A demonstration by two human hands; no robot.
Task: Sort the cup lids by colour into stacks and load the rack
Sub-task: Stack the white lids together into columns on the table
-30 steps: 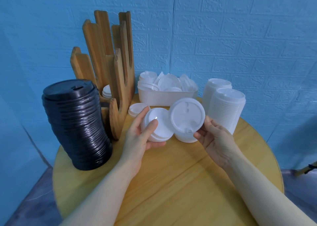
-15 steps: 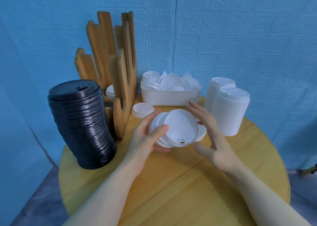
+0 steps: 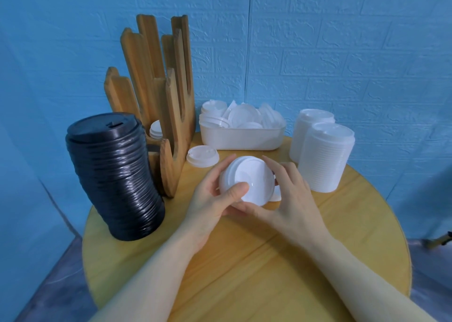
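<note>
Both hands hold a small stack of white lids (image 3: 249, 178) above the middle of the round wooden table (image 3: 244, 268). My left hand (image 3: 210, 199) grips it from the left, thumb on top. My right hand (image 3: 291, 199) cups it from the right, fingers curled over the far rim. A tall leaning stack of black lids (image 3: 115, 174) stands at the left. Two white lid stacks (image 3: 325, 157) stand at the right. The wooden rack (image 3: 159, 96) rises at the back left, with a few white lids (image 3: 156, 129) low inside it.
A white tub (image 3: 242, 138) heaped with loose white lids sits at the back centre. A single white lid (image 3: 202, 155) lies on the table between rack and tub. A blue brick-pattern wall closes the back. The table's round edge drops off at left and right.
My right hand brought its single white lid onto the lids in my left hand. Both hands now close round the joined stack, which sits flatter than before.
</note>
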